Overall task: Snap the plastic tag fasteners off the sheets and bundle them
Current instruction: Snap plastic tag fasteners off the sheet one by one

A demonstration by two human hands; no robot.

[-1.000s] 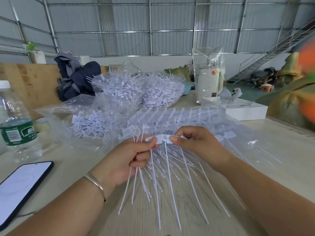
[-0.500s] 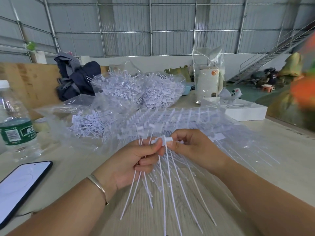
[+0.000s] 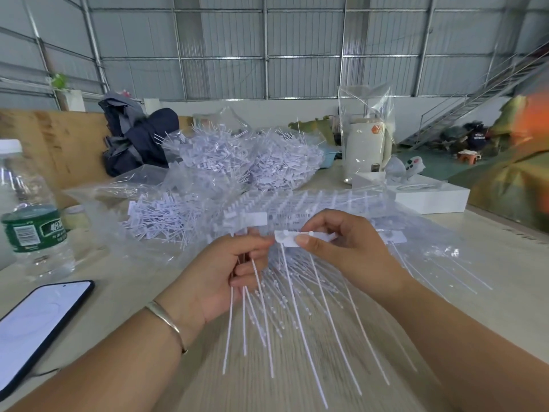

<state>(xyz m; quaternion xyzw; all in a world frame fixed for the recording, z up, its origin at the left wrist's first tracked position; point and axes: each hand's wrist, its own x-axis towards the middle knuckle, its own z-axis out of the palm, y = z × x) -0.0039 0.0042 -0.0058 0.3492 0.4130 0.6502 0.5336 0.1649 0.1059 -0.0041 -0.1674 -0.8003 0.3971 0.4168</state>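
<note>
Frame centre: right hand (image 3: 341,248) pinches the white head strip of a fastener sheet (image 3: 297,237) between thumb and fingers, tails hanging down over the table (image 3: 490,263); left hand (image 3: 225,272), just beside it, has fingers curled tight round a small bundle of detached fasteners (image 3: 246,307), flat heads sticking out above the fist. More sheets (image 3: 312,203) under clear plastic behind the hands, loose fastener heap (image 3: 243,159) upper centre. Water bottle (image 3: 32,221) and phone (image 3: 38,322) at left edge, white box (image 3: 427,197) at right.
</note>
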